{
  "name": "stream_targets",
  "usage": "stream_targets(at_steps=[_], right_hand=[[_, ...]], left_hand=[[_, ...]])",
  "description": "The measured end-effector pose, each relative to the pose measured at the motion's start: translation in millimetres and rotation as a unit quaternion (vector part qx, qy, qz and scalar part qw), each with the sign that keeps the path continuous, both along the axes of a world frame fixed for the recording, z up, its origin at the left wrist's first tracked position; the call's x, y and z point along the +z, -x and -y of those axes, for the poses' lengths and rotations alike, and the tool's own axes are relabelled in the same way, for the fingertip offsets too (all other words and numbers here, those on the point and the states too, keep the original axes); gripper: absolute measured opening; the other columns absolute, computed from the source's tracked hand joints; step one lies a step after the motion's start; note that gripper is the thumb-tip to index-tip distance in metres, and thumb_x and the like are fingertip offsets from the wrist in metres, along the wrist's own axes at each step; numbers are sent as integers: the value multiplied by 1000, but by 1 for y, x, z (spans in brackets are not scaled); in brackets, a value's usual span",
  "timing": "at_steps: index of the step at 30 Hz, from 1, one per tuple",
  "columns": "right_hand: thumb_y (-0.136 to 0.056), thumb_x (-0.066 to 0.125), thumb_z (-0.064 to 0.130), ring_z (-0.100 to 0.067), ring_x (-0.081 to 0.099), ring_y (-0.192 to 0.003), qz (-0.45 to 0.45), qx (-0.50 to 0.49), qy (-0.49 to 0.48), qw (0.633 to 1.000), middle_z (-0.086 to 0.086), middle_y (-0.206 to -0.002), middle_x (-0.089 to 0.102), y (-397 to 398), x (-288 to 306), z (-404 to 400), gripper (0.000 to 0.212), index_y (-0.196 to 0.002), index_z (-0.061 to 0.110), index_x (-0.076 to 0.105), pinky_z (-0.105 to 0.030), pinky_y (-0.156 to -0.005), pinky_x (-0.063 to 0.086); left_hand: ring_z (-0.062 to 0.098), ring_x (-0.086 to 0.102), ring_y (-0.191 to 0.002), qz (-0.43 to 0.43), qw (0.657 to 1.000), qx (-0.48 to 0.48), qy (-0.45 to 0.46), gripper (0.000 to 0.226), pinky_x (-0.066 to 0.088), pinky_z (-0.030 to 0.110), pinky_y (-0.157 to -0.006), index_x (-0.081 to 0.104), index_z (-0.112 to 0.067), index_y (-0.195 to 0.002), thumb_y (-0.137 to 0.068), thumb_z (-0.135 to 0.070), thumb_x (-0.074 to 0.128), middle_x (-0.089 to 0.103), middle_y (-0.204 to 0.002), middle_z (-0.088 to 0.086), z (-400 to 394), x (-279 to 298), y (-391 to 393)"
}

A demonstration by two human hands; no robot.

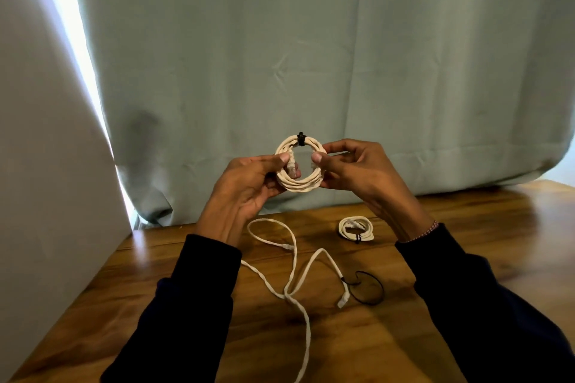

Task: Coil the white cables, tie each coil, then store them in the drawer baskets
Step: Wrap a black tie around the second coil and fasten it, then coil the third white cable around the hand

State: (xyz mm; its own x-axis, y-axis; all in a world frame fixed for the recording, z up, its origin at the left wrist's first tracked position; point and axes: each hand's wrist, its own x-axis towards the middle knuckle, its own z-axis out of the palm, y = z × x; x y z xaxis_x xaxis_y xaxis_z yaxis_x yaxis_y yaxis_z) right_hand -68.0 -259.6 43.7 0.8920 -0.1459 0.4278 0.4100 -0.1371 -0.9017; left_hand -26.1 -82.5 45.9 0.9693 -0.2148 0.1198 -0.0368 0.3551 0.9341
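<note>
Curtain [311,56], grey-green, fills the upper and middle frame, with a pale wall panel [40,149] at the left edge and a strip of daylight between them. Below it a wooden table [466,242] spans the lower frame, brown and glossy.

Three white cables show. One is a held coil [300,182] in the centre of the frame, raised above the table in front of the curtain, bound at its top by a black tie [301,138]. A second is a loose cable [295,283], uncoiled, sprawling in loops across the lower centre of the table. A third is a small coil [355,228], tied, lying flat on the table right of centre, well apart from the hands. A spare black tie [368,288] lies in a ring beside the loose cable's plug.

Two hands, in dark sleeves, rise from the lower corners. The left hand [245,186] pinches the held coil's left side, thumb on top. The right hand [364,177] pinches its right side, fingers curled, with a beaded bracelet [424,232] at the wrist.
</note>
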Motion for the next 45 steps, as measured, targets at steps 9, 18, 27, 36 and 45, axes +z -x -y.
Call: stream_targets(at_steps=[9, 18, 27, 36, 45], right_hand=[[-84, 79, 20, -25, 76, -81, -20, -36, -9, 999, -12, -88, 77, 14, -13, 27, 26, -105, 7, 72, -38, -75, 64], [-82, 81, 24, -21, 77, -80, -20, -90, -15, 996, -9, -89, 77, 23, -20, 74, 27, -105, 11, 75, -34, -70, 63], [-80, 84, 27, -23, 76, -81, -99, -158, -39, 982, -13, -88, 77, 12, -59, 127, 22, -91, 9, 76, -35, -71, 63], [-80, 84, 16, -23, 73, -73, -254, -181, -92, 946, -19, -91, 75, -16, -140, 149, 23, -87, -3, 73, -36, -62, 62], [-85, 73, 50, -25, 71, -70, -239, -281, 160, 916, -10, -69, 73, -24, -158, 152, 49, -70, 3, 72, -39, -66, 57]], left_hand=[[26, 69, -78, 83, 991, -21, -98, 16, 61, 39, -85, 68, 5, -104, -92, -4, 66, 70, -80, 15, 23, -9, 10], [22, 75, -91, 178, 959, 12, -222, 20, 61, 28, -81, 71, -5, -112, -99, -16, 61, 76, -99, 13, 70, -20, 14], [33, 73, -92, 161, 936, 43, -309, 11, 60, 44, -89, 73, -12, -90, -96, -10, 64, 75, -95, 18, 100, -50, 5], [25, 75, -83, 144, 910, 25, -388, 16, 60, 46, -87, 69, -21, -76, -90, -14, 73, 76, -82, 9, 110, -84, 1], [22, 74, -83, 138, 908, 35, -395, 9, 60, 44, -88, 69, -18, -85, -89, -11, 73, 75, -84, 7, 96, -89, -4]])
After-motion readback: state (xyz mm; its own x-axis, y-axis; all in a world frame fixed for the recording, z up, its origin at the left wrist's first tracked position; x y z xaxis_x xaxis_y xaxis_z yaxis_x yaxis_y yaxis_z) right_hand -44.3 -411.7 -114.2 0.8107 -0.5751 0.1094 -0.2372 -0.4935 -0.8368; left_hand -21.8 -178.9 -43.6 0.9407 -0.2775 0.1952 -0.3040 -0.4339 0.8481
